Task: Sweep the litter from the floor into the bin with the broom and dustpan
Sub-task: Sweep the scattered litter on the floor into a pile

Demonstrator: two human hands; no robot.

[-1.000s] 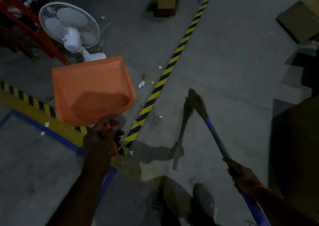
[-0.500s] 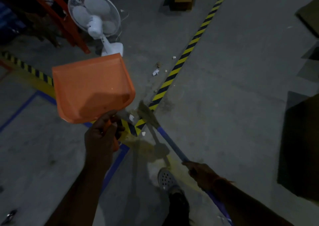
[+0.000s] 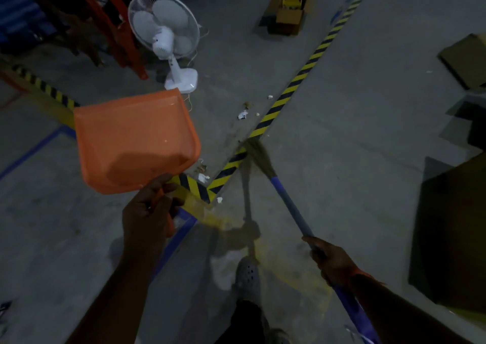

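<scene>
- Left hand [image 3: 150, 212] grips the short handle of the orange dustpan [image 3: 134, 141], fingers curled round it; the pan is held up off the floor, its open mouth turned away from the person and toward the fan.
- Right hand [image 3: 332, 261] is wrapped round the blue handle of the broom [image 3: 285, 199]; the handle slants up and to the left from the hand, and the straw head [image 3: 259, 157] rests on the floor, touching the yellow-and-black striped tape [image 3: 294, 86].
- Litter lies in two places; white paper scraps [image 3: 243, 115] and a few small crumbs sit on the concrete floor [image 3: 355, 146] just left of the striped tape, farther out than the broom head; another white scrap [image 3: 203, 177] and some brownish bits lie inside the corner where two striped tapes meet, near the dustpan's lower edge; one more small white piece [image 3: 219, 200] lies just outside that corner.
- No bin can be made out in this view.
- White pedestal fan [image 3: 164, 33] stands on the floor beyond the dustpan, beside a red metal rack leg [image 3: 123, 33].
- Open cardboard box [image 3: 288, 12] with something yellow inside sits farther off; no writing on it is legible.
- Blue floor tape [image 3: 34, 149] runs at the left; a grey perforated shoe [image 3: 247, 272] shows at the bottom between the arms.
- Dim light hides any brand or label.
</scene>
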